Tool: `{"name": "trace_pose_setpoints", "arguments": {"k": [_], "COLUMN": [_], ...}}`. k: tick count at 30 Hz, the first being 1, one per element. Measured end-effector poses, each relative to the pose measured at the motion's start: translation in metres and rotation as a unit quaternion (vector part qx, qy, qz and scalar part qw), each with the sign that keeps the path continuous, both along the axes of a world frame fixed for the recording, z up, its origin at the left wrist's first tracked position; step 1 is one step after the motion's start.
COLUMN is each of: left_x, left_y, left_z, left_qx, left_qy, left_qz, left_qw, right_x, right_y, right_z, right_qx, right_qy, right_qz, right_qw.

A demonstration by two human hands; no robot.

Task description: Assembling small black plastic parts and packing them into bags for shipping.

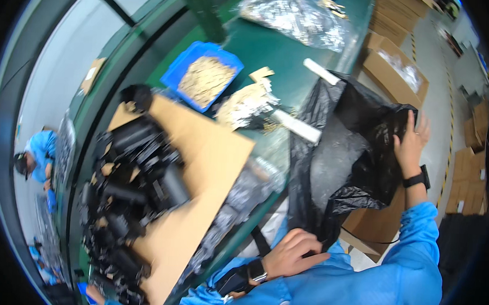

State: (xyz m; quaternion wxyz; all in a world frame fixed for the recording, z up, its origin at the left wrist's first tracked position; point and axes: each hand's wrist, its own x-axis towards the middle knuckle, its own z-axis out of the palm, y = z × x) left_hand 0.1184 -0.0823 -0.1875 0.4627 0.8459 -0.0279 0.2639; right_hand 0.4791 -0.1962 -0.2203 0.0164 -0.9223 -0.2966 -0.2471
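Observation:
A black plastic bag (368, 122) gapes in front of me at the table's right edge, over a cardboard box (381, 218). A cloudy clear plastic sheet or liner (337, 156) shows inside it. My right hand (412, 142) is at the bag's far right rim, fingers stretched and apart, palm side against the plastic. Close to my body, my left hand (294, 255) has bent fingers closed at the bag's near edge; the fingertips are partly hidden. A white strip (297, 126) lies beside the bag's left side, and another white strip (321, 72) lies farther back.
Black plastic parts (128, 185) are heaped on a cardboard sheet (200, 167) at left. Behind are a blue bin (173, 73) of small tan pieces, a loose pile (244, 106) and a clear bag (294, 18). Boxes (392, 72) stand at right. A co-worker (40, 154) is far left.

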Motion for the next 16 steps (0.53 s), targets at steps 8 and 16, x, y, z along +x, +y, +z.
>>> {"name": "trace_pose_setpoints", "arguments": {"k": [8,16], "left_x": [-0.061,-0.220], "left_y": [0.013,-0.036], "left_z": [0.057,0.083], "left_qx": [0.190,0.393], "left_qy": [-0.014,-0.102], "left_qz": [0.073,0.498], "left_qw": [0.979,0.766], "right_x": [-0.136,-0.210], "right_y": [0.081,0.157], "right_z": [0.083,0.121], "right_qx": [0.180,0.209], "right_qy": [0.182,0.325], "right_qz": [0.492,0.648], "right_qw": [0.832,0.657]}}
